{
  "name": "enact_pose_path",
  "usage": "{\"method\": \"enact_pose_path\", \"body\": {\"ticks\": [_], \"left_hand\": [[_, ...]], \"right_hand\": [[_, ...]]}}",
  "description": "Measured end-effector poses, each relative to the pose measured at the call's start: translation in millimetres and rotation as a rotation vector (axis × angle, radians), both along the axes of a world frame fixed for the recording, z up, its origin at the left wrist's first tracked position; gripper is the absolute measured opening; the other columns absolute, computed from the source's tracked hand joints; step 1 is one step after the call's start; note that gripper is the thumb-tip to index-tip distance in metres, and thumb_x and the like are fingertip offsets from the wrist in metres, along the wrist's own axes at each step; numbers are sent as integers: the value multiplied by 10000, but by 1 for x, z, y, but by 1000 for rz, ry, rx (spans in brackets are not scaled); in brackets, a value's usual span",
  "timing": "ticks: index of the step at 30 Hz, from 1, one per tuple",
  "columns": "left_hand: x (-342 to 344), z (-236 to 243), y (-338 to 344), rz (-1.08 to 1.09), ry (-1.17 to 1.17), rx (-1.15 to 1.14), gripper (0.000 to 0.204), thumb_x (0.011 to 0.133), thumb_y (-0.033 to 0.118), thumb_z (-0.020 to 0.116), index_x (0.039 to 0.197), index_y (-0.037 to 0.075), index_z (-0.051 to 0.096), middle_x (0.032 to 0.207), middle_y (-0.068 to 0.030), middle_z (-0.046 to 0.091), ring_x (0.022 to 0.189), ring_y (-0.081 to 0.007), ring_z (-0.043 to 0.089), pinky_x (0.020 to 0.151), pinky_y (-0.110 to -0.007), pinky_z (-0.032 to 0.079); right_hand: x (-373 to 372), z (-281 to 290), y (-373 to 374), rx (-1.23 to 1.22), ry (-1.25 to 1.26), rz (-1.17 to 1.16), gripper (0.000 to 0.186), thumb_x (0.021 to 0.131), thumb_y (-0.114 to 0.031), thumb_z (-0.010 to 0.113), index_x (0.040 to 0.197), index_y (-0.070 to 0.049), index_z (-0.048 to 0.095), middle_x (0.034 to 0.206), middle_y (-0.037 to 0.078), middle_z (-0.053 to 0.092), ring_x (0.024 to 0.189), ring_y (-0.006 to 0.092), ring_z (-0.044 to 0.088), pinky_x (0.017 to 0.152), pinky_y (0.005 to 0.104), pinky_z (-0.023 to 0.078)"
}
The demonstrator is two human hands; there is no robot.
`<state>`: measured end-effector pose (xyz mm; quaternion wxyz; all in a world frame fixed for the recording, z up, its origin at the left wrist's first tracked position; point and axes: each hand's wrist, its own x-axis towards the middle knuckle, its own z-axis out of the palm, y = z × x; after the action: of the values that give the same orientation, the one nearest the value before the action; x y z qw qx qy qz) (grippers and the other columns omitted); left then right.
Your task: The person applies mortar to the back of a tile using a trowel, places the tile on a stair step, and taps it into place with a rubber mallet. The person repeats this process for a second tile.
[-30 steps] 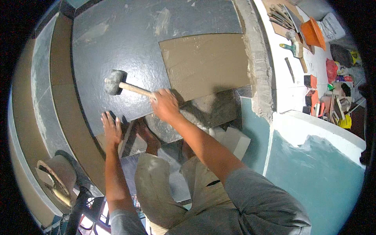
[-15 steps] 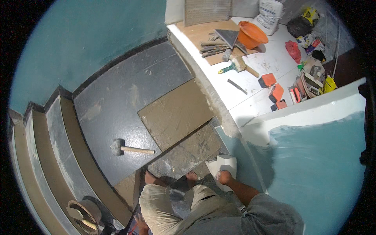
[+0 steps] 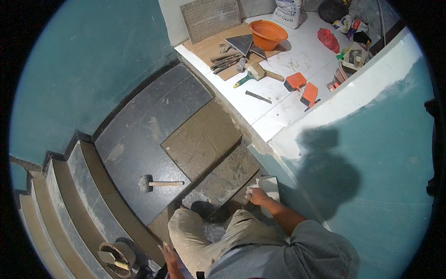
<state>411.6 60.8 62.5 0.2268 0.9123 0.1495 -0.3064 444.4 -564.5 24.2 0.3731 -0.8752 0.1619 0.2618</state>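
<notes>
Fingers of the right hand [image 3: 256,195] curl at the pale block [image 3: 269,185], whether clamped I cannot tell; the left hand [image 3: 169,255] has fingers slightly apart. A mallet [image 3: 162,183] lies on dark tile [image 3: 132,158].

From the mallet [image 3: 160,183] on the tile [image 3: 155,204], the block [image 3: 270,186] lies at three o'clock, the bucket [image 3: 129,256] at seven, the basin [image 3: 268,37] at one.

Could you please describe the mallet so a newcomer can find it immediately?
Start at the dark tiled landing, right of the staircase. On its lower part, near the lower corner of the brown patch, lies the rubber mallet, head toward the staircase. Unlike the green-handled brush on the white floor, it has a blocky grey head and pale handle.
</notes>
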Motion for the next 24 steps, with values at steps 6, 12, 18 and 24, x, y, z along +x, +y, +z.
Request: {"method": "enact_pose_path", "body": {"ticks": [6,12,18,24], "left_hand": [[70,112,-122,-54,-494,37,630,1134,383,320,1561,-78,358,1700,-273,171,1572,-426,188,1270,-466,167],[103,189,-267,-99,-585,-144,556,1104,308,418,1554,-18,418,1705,-259,171,1578,-447,157,1251,-583,135],[131,165,-334,-419,-518,-223,575,1072,285,479,1568,8,391,1691,-288,178,1560,-504,153,1232,-653,115],[181,158,-357,-527,-335,-201,589,1054,261,490,1577,22,367,1697,-272,173,1571,-484,140,1254,-620,87]], "right_hand": [[40,49,-19,-35,-109,89,275,955,-316,662,1023,-56,716,973,205,723,957,419,692,818,513,533],[166,123,-61,42,-481,-235,272,980,-316,613,1022,-75,732,957,183,743,926,384,721,801,457,548],[327,159,-132,89,-769,-567,277,977,-288,625,1054,-52,750,897,119,773,852,282,748,791,400,564],[488,153,-245,-276,-920,-604,267,931,-257,625,1035,-49,756,922,172,765,891,355,738,811,424,563]]}}
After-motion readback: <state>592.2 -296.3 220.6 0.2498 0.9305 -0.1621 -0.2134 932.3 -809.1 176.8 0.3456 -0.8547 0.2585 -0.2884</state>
